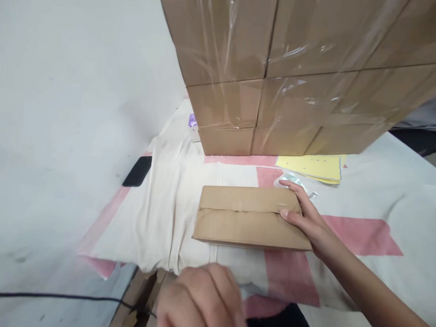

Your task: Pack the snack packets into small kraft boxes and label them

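A small brown cardboard box (247, 225) lies lengthwise on the cloth-covered table, with a seam running along its top. My right hand (307, 215) grips the box's right end, thumb on the top and fingers round the far corner. Close to the camera, at the bottom, my left hand (204, 302) is curled into a fist in front of the table's near edge. Whatever it may hold is hidden. Just behind the box, partly covered by my right fingers, is a clear plastic item (293, 179) that I cannot identify.
A tall stack of plastic-wrapped cardboard boxes (293, 99) stands at the back. Yellow papers (312, 166) lie at its foot. A black phone-like object (137, 171) rests near the left edge by the white wall. Below are an open carton (136, 295) and a black cable (53, 296).
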The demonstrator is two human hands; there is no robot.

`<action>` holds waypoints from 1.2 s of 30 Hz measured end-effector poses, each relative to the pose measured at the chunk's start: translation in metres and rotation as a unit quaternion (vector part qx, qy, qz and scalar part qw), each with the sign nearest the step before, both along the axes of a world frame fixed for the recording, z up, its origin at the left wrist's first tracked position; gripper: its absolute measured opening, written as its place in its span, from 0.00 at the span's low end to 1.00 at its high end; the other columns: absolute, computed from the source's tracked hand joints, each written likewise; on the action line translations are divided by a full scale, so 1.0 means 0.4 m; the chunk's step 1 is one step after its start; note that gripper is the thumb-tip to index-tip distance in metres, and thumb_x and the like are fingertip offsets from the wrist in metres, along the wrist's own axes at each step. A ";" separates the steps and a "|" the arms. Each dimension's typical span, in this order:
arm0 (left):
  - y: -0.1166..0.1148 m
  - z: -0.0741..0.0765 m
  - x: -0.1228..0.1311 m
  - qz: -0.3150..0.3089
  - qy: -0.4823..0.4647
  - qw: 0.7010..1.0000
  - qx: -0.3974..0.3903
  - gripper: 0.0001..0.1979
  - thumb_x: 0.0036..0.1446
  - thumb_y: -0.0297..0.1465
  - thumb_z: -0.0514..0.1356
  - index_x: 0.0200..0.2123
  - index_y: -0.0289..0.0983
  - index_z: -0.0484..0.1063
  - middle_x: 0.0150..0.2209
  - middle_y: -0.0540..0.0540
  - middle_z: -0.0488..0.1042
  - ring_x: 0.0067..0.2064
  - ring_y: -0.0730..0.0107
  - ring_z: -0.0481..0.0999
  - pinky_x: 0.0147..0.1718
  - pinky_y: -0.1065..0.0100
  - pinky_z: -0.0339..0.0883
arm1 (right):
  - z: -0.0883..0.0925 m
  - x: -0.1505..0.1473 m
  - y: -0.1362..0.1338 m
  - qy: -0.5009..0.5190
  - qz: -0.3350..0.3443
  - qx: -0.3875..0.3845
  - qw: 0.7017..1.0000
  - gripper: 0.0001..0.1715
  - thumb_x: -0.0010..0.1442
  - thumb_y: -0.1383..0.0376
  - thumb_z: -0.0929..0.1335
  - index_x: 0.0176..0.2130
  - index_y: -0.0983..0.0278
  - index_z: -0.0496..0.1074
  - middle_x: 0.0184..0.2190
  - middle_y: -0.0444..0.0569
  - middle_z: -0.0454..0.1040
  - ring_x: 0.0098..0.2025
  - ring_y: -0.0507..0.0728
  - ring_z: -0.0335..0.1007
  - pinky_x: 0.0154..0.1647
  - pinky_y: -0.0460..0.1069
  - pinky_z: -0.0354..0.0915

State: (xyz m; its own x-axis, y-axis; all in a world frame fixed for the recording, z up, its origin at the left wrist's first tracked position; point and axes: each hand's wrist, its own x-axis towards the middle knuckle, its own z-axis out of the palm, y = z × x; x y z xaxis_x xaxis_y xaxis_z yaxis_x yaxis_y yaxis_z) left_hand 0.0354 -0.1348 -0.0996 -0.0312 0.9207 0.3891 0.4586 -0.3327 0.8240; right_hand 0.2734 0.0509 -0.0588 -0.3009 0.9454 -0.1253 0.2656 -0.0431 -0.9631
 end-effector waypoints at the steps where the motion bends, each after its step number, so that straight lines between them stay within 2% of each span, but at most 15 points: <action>1: 0.009 0.000 0.001 -0.005 -0.055 0.998 0.000 0.30 0.67 0.54 0.42 0.18 0.47 0.64 0.13 0.48 0.53 0.20 0.60 0.61 0.23 0.55 0.62 | 0.002 -0.001 -0.002 0.009 -0.001 -0.007 1.000 0.37 0.60 0.50 0.70 0.66 0.48 0.60 0.70 0.45 0.59 0.67 0.68 0.61 0.62 0.55 0.65; 3: 0.024 -0.014 0.004 -0.032 -0.213 0.977 -0.013 0.30 0.70 0.50 0.39 0.17 0.42 0.52 0.13 0.52 0.46 0.18 0.67 0.53 0.21 0.60 0.57 | 0.007 -0.004 -0.006 0.022 -0.004 -0.014 1.000 0.37 0.60 0.50 0.70 0.65 0.49 0.60 0.69 0.47 0.60 0.67 0.68 0.61 0.62 0.55 0.66; 5: 0.028 -0.047 0.004 -0.088 -0.339 0.936 -0.035 0.29 0.71 0.47 0.41 0.18 0.40 0.46 0.13 0.54 0.42 0.16 0.72 0.48 0.19 0.64 0.50 | 0.011 -0.006 -0.008 0.027 -0.009 -0.007 1.000 0.37 0.60 0.50 0.69 0.65 0.51 0.61 0.69 0.47 0.60 0.69 0.68 0.59 0.63 0.55 0.64; 7: 0.016 -0.088 -0.001 -0.155 -0.374 0.913 -0.047 0.29 0.71 0.45 0.46 0.17 0.40 0.47 0.12 0.54 0.43 0.14 0.75 0.46 0.17 0.66 0.44 | 0.011 -0.008 -0.010 0.025 -0.012 0.004 1.000 0.36 0.60 0.50 0.69 0.64 0.52 0.61 0.70 0.48 0.59 0.70 0.67 0.57 0.64 0.55 0.64; 10: -0.014 -0.144 -0.015 -0.170 -0.317 0.929 -0.082 0.30 0.70 0.46 0.49 0.17 0.39 0.48 0.13 0.54 0.43 0.15 0.77 0.46 0.18 0.66 0.38 | 0.005 -0.012 -0.013 0.023 -0.025 0.008 0.999 0.36 0.61 0.50 0.69 0.65 0.52 0.62 0.69 0.48 0.61 0.69 0.67 0.58 0.61 0.55 0.66; 12: -0.030 -0.169 -0.024 -0.138 -0.254 0.951 -0.111 0.30 0.70 0.48 0.49 0.19 0.39 0.45 0.15 0.54 0.42 0.17 0.76 0.46 0.20 0.66 0.39 | -0.002 -0.013 -0.016 0.018 -0.048 0.019 0.999 0.35 0.61 0.50 0.70 0.64 0.51 0.63 0.68 0.48 0.63 0.68 0.67 0.60 0.57 0.54 0.68; 15: -0.033 -0.186 -0.035 -0.084 -0.172 0.978 -0.082 0.28 0.72 0.45 0.47 0.21 0.39 0.43 0.17 0.54 0.42 0.18 0.77 0.48 0.21 0.66 0.42 | -0.008 -0.010 -0.018 -0.006 -0.078 0.077 0.994 0.29 0.62 0.48 0.71 0.60 0.51 0.69 0.65 0.48 0.67 0.67 0.68 0.62 0.55 0.55 0.69; 19: -0.001 -0.163 -0.060 0.033 -0.073 0.996 -0.029 0.23 0.72 0.31 0.47 0.23 0.39 0.42 0.19 0.54 0.44 0.19 0.78 0.51 0.21 0.68 0.45 | -0.011 -0.002 -0.008 -0.055 -0.081 0.129 0.987 0.24 0.63 0.47 0.71 0.56 0.49 0.74 0.63 0.46 0.70 0.65 0.68 0.64 0.56 0.56 0.67; 23: 0.057 -0.097 -0.138 0.091 -0.018 0.990 0.108 0.21 0.66 0.20 0.50 0.23 0.39 0.44 0.20 0.55 0.44 0.19 0.80 0.49 0.20 0.69 0.43 | -0.008 -0.028 0.021 -0.086 -0.079 0.140 0.983 0.24 0.63 0.47 0.71 0.55 0.49 0.75 0.62 0.45 0.72 0.64 0.67 0.65 0.56 0.56 0.66; 25: 0.100 -0.058 -0.201 0.142 -0.004 0.980 0.142 0.22 0.64 0.19 0.53 0.22 0.38 0.45 0.20 0.55 0.45 0.19 0.80 0.49 0.20 0.69 0.44 | -0.005 -0.058 0.042 -0.096 -0.070 0.150 0.981 0.23 0.63 0.47 0.71 0.55 0.50 0.75 0.62 0.45 0.72 0.64 0.67 0.65 0.57 0.57 0.65; 27: 0.166 -0.015 -0.273 0.207 -0.015 0.968 0.143 0.24 0.65 0.23 0.56 0.20 0.38 0.45 0.19 0.56 0.44 0.19 0.80 0.47 0.21 0.68 0.42 | -0.002 -0.097 0.065 -0.105 -0.056 0.160 0.980 0.23 0.63 0.47 0.70 0.55 0.50 0.75 0.62 0.45 0.72 0.64 0.67 0.64 0.57 0.56 0.65; 29: 0.264 0.028 -0.342 0.254 -0.064 0.960 0.097 0.26 0.67 0.32 0.55 0.20 0.40 0.45 0.18 0.56 0.44 0.20 0.78 0.46 0.21 0.66 0.41 | -0.003 -0.141 0.090 -0.112 -0.043 0.166 0.979 0.24 0.63 0.46 0.70 0.55 0.50 0.75 0.61 0.46 0.72 0.63 0.67 0.66 0.55 0.56 0.65; 31: 0.388 0.059 -0.401 0.259 -0.135 0.955 0.050 0.27 0.67 0.40 0.55 0.20 0.41 0.44 0.19 0.55 0.44 0.23 0.77 0.46 0.23 0.65 0.40 | -0.007 -0.186 0.114 -0.117 -0.041 0.170 0.977 0.25 0.63 0.46 0.69 0.56 0.51 0.74 0.61 0.47 0.73 0.60 0.66 0.68 0.53 0.56 0.66; 33: 0.519 0.064 -0.443 0.241 -0.157 0.957 0.033 0.28 0.64 0.45 0.56 0.20 0.41 0.45 0.20 0.55 0.44 0.25 0.75 0.46 0.25 0.65 0.39 | -0.012 -0.231 0.138 -0.119 -0.044 0.183 0.975 0.25 0.63 0.46 0.69 0.56 0.52 0.74 0.60 0.47 0.73 0.58 0.66 0.69 0.54 0.56 0.66; 36: 0.664 0.012 -0.479 0.220 -0.181 0.959 0.008 0.29 0.60 0.48 0.57 0.17 0.42 0.46 0.20 0.54 0.44 0.25 0.75 0.47 0.26 0.65 0.38 | -0.016 -0.292 0.167 -0.110 -0.038 0.196 0.974 0.25 0.63 0.47 0.69 0.56 0.52 0.75 0.60 0.48 0.75 0.58 0.65 0.71 0.54 0.55 0.67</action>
